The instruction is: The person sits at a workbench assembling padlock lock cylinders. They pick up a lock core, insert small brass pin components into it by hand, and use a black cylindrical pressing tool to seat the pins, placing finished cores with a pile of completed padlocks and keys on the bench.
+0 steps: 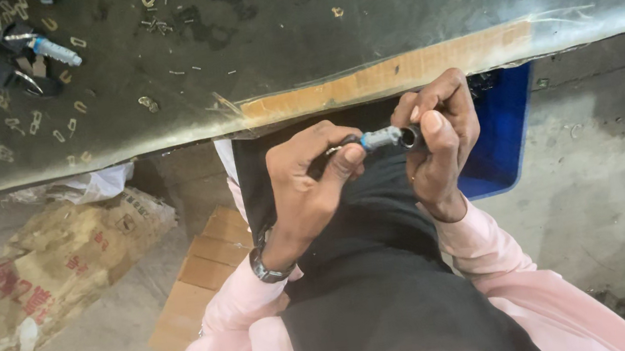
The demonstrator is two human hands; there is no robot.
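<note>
Hands pinch one small grey-blue cylindrical part (384, 139) just below the worktop (395, 72) edge, left hand (306, 188) closed on its nine-o'clock end, right hand (440, 138) wrapped around its three-o'clock end, apparently mid-assembly, needing steady alignment.

Small metal connector (384, 139) (between both hands (375, 161))

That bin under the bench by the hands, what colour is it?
The bin is bright blue, seen in the head view, just behind the right hand.

The small grey cylinder (384, 138) — its ends hidden by fingers (343, 162); table clips (36, 122) — too small.
</note>
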